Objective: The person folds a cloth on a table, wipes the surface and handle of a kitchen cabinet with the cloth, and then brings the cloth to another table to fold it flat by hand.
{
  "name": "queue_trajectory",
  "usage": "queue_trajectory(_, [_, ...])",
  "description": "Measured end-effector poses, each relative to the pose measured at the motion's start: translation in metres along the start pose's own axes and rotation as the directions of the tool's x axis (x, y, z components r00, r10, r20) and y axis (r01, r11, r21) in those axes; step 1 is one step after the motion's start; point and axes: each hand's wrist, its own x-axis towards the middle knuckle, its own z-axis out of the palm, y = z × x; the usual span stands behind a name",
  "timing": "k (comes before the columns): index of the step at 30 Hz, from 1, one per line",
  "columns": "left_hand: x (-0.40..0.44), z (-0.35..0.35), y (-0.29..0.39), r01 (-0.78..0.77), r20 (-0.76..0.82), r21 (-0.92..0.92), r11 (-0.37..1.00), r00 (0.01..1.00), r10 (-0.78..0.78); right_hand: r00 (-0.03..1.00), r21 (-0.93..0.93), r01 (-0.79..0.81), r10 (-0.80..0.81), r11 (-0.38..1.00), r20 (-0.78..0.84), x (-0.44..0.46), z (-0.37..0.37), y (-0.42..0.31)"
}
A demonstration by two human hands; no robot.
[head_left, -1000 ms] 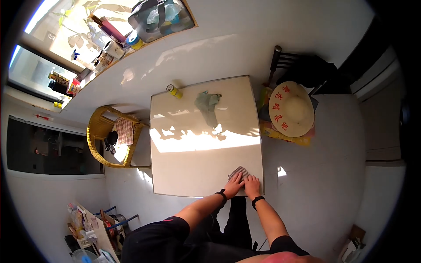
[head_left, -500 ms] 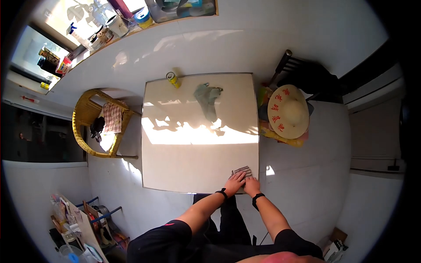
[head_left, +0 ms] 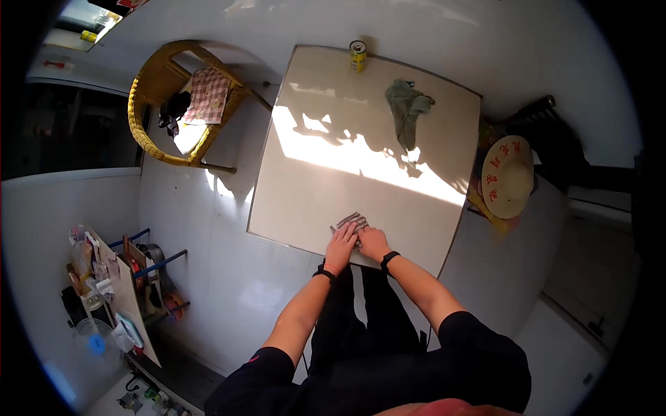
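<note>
A small striped cloth (head_left: 352, 220) lies folded on the pale square table (head_left: 305, 229), near its front edge. My left hand (head_left: 340, 244) presses on the cloth's left part, its fingers reaching forward over the fabric. Close beside it, my right hand (head_left: 374, 243) is curled over the right part of the cloth, with the fingertips hidden. Farther back on the tabletop lies a crumpled grey-green cloth (head_left: 406, 111), apart from both hands. At the back edge stands a yellow can (head_left: 358, 57).
To the left stands a wicker armchair (head_left: 142, 132) with a checked cloth (head_left: 209, 96) on it. A straw hat (head_left: 510, 177) with red writing rests to the right of the table. A cluttered rack (head_left: 132, 298) is at lower left. Sunlight crosses the tabletop.
Both hands have slid the striped cloth leftward along the front of the table, away from the right corner. The camera view has turned and shifted.
</note>
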Motion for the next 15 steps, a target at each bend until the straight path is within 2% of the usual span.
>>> queue_trajectory(3, [-0.018,-0.018,-0.033,0.156,-0.036,0.016,0.988,0.987,-0.156,0.996,0.002,0.094,-0.094,0.996,0.004,0.040,0.000,-0.043])
queue_trajectory(6, [-0.027,-0.024,-0.049,0.220,-0.040,0.034,0.975,0.975,-0.219,0.996,0.017,0.092,-0.092,0.996,-0.013,0.060,0.009,-0.067])
queue_trajectory(7, [-0.027,-0.023,-0.052,0.197,-0.039,0.024,0.980,0.980,-0.196,0.997,0.023,0.077,-0.077,0.997,-0.012,0.059,0.009,-0.070])
queue_trajectory(10, [-0.024,-0.018,-0.046,0.194,-0.051,0.011,0.981,0.980,-0.194,0.997,0.081,0.079,-0.077,0.994,-0.026,0.049,0.008,-0.062])
queue_trajectory(11, [-0.021,-0.018,-0.042,0.223,-0.013,-0.011,0.975,0.975,-0.223,0.992,0.101,0.090,-0.080,0.991,-0.098,0.041,0.006,-0.057])
queue_trajectory(14, [-0.012,-0.006,-0.015,0.285,-0.034,-0.052,0.957,0.957,-0.287,0.972,0.119,0.087,-0.058,0.989,-0.227,0.024,0.010,-0.040])
queue_trajectory(15, [-0.007,-0.002,-0.005,0.288,-0.007,-0.042,0.957,0.957,-0.289,0.975,0.114,0.069,-0.042,0.991,-0.220,0.019,0.009,-0.032])
